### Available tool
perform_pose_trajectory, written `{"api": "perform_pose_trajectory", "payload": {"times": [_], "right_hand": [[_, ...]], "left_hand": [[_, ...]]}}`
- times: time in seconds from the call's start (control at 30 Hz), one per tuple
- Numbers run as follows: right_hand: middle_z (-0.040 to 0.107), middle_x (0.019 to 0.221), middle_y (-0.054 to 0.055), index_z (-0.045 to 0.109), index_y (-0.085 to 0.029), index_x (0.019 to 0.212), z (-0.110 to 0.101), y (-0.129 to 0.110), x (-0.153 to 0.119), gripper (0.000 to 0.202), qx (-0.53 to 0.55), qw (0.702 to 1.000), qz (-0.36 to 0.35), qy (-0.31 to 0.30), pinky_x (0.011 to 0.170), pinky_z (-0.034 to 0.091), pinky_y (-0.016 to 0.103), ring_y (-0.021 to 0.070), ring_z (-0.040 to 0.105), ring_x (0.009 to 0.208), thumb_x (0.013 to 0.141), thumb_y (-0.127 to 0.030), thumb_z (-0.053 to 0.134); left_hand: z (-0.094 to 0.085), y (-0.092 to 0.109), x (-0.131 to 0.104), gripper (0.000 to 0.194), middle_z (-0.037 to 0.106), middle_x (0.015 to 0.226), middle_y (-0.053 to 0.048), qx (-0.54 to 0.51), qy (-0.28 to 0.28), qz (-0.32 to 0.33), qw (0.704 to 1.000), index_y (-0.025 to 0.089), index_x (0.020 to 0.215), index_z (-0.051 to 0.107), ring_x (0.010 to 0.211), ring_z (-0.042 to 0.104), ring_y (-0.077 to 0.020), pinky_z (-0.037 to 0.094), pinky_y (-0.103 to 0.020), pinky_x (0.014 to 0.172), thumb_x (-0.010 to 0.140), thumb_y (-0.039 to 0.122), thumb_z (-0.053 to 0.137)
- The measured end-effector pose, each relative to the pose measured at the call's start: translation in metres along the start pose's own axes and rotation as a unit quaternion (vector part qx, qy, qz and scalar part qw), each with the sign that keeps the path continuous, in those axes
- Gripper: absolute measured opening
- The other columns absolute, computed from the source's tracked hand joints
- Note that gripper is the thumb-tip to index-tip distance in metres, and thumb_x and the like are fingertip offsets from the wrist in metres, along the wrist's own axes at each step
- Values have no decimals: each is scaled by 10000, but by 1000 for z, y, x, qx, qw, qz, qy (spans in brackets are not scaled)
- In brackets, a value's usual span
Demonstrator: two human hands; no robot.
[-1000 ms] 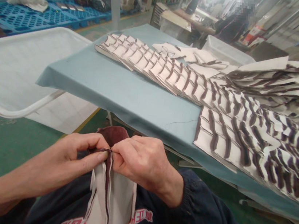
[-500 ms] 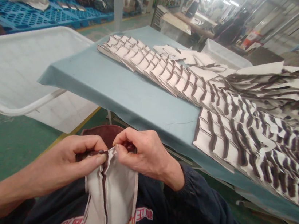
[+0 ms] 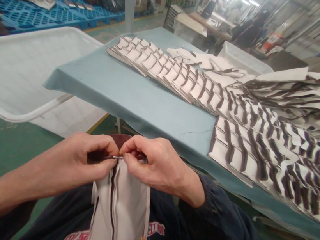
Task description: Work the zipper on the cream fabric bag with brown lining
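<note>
Print on the dark garment [image 3: 168,235] over the person's lap: red-and-white characters w/ a yellow sunburst below. Partly covered by the white fabric piece [image 3: 125,206] hanging in front; only fragments show left and right of it. Upside down from here, cut off at the bottom edge, can't be read. Red-white sign [image 3: 272,38] far back by the work benches: too blurred to read. Nothing else lettered in view.

Factory floor: stacked cut pieces [image 3: 250,147]
</note>
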State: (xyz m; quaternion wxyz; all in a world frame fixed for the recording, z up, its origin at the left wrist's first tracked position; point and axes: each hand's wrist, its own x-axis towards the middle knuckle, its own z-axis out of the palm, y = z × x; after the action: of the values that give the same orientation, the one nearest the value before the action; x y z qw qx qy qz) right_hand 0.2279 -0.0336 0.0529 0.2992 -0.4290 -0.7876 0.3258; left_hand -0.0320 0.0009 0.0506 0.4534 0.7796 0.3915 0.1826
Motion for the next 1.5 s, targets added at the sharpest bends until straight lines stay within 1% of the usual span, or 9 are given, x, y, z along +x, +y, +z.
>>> {"api": "perform_pose_trajectory", "payload": {"times": [0.13,0.3,0.5,0.6,0.8,1.03,1.13,1.27,1.5], "right_hand": [[974,1132,26,820,-250,1251,3,8,-6,162,-78,995,-60,-2,829,612,268,187,918,966,1121,-245,724],[973,1036,26,830,-244,1200,7,14,-9,184,-199,969,-141,45,651,508,302,193,911,872,1194,-266,647],[922,900,17,829,-231,1040,7,14,-9,264,-173,964,-183,85,629,478,300,167,840,764,1169,-198,601],[887,852,5,827,-234,969,5,10,-6,204,-100,982,-138,75,672,490,289,157,782,725,1085,-195,664],[813,800,-59,787,-228,844,4,2,4,100,95,990,105,2,729,507,251,115,685,693,923,-184,830],[821,839,-44,795,-227,886,-10,-15,10,136,12,994,97,-49,770,452,290,129,680,737,1002,-162,825],[862,940,-22,810,-233,997,-16,-23,11,54,11,988,133,-71,834,483,308,161,752,832,1029,-191,820],[866,1018,-7,760,-241,1045,-16,-30,12,143,2,981,177,-82,860,482,321,199,776,926,965,-229,878],[644,763,-69,699,-246,858,-5,-22,13,143,9,989,123,-82,729,392,310,140,513,695,914,-206,824]], "left_hand": [[3,-7,-3,260,765,740,34,-20,18,17,1000,260,843,843,677,664,-184,532,-246,624,1012,390,692],[7,-15,-6,234,807,772,52,-51,31,25,998,282,883,859,693,686,-182,551,-226,634,1054,382,734],[3,-4,-7,292,934,931,-5,-63,-2,-13,998,286,975,940,855,847,-256,665,-269,776,1074,504,773],[5,2,-8,334,888,856,-13,-53,7,-10,999,277,908,904,785,810,-248,643,-272,714,1065,535,760],[12,7,1,396,691,728,-7,-33,7,-62,997,248,777,753,651,593,-200,456,-271,560,980,586,724],[12,16,7,249,484,680,52,-42,14,-32,999,280,704,519,630,456,-161,364,-257,546,861,444,623],[13,8,3,293,587,676,42,4,55,14,998,260,728,626,625,532,-170,400,-269,555,974,419,627],[8,-11,-3,297,801,802,32,25,31,83,996,256,951,829,685,685,-180,498,-272,623,1154,407,675],[3,-6,-15,288,837,857,24,49,52,80,994,274,1022,848,722,735,-189,523,-287,680,1199,441,695]]}}
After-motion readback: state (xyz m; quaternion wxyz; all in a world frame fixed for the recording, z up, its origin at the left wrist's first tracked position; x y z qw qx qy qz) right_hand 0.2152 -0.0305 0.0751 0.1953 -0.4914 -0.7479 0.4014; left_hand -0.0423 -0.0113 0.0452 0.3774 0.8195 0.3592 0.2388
